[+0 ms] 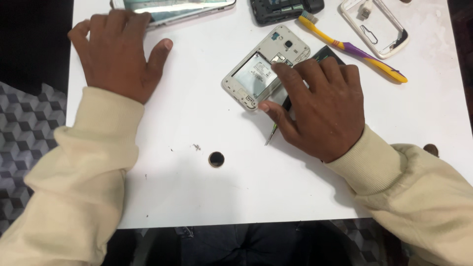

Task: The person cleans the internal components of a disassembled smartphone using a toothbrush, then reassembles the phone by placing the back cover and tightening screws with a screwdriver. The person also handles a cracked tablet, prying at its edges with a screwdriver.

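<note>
Your cream knit sleeves [93, 148] lie over a plain white surface [197, 197]. The opened silver-grey phone body [261, 69] shows a pale battery; the toothbrush [352, 49] is yellow and purple; the floor [24, 128] has grey cube patterning.

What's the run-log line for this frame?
left hand: flat on table, fingertips at silver phone | right hand: on opened phone, over screwdriver | toothbrush: untouched

sleeves: cream, thick sweatshirt fabric, on both arms
cuffs: ribbed, snug at the wrists
left hand [118, 51]: bare, no rings
right hand [320, 106]: bare, no rings
</note>
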`<act>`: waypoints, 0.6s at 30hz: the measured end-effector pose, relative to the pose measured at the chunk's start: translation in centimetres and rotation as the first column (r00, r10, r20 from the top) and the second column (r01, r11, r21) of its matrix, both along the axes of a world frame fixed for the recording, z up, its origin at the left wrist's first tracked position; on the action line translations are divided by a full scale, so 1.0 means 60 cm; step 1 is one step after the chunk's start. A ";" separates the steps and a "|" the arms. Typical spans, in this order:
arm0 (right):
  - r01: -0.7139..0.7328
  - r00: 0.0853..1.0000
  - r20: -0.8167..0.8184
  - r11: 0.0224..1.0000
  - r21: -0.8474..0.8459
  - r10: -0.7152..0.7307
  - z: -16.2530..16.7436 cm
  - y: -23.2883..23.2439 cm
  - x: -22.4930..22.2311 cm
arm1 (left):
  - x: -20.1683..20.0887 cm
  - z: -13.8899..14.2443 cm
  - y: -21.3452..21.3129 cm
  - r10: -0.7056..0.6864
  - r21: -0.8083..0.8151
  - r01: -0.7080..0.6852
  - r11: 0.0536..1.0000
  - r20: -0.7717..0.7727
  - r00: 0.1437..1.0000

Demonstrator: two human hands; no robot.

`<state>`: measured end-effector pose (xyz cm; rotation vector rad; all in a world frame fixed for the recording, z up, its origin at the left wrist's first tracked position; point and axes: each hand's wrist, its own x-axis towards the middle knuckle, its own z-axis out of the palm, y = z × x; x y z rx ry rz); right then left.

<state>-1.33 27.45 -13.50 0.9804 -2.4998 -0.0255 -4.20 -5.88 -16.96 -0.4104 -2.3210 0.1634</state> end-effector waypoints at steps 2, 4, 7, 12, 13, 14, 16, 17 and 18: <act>-0.048 0.999 -0.019 0.997 -0.056 0.047 0.005 0.000 0.005 | 0.010 0.010 0.013 0.011 -0.016 -0.011 1.000 0.032 0.999; -0.087 0.996 -0.003 0.991 -0.101 0.087 0.007 0.000 0.010 | 0.026 0.016 0.036 0.002 0.086 -0.020 0.996 0.209 0.978; -0.117 0.990 0.061 0.982 -0.150 0.127 0.004 0.003 0.012 | 0.040 0.017 0.060 -0.086 0.280 -0.048 0.959 0.446 0.891; -0.169 0.970 0.144 0.971 -0.167 0.194 0.002 0.003 0.005 | 0.017 0.011 0.026 -0.057 0.090 0.047 0.995 0.113 0.992; -0.193 0.964 0.153 0.970 -0.150 0.216 0.003 0.002 0.004 | 0.009 0.010 0.015 -0.036 0.023 0.035 0.999 0.051 0.998; -0.216 0.958 0.161 0.968 -0.131 0.236 0.004 0.000 0.005 | 0.002 0.007 0.011 -0.019 -0.029 0.020 0.999 0.038 0.999; -0.264 0.947 0.161 0.959 -0.100 0.278 0.007 -0.003 0.010 | 0.000 0.004 0.010 -0.008 -0.069 0.012 0.998 0.055 0.998; -0.289 0.942 0.149 0.953 -0.088 0.300 0.008 -0.006 0.014 | 0.007 0.005 0.011 -0.014 -0.059 0.019 0.998 0.083 0.996; -0.314 0.937 0.138 0.947 -0.076 0.321 0.008 -0.008 0.017 | 0.015 0.007 0.016 -0.018 -0.021 0.021 1.000 0.148 0.989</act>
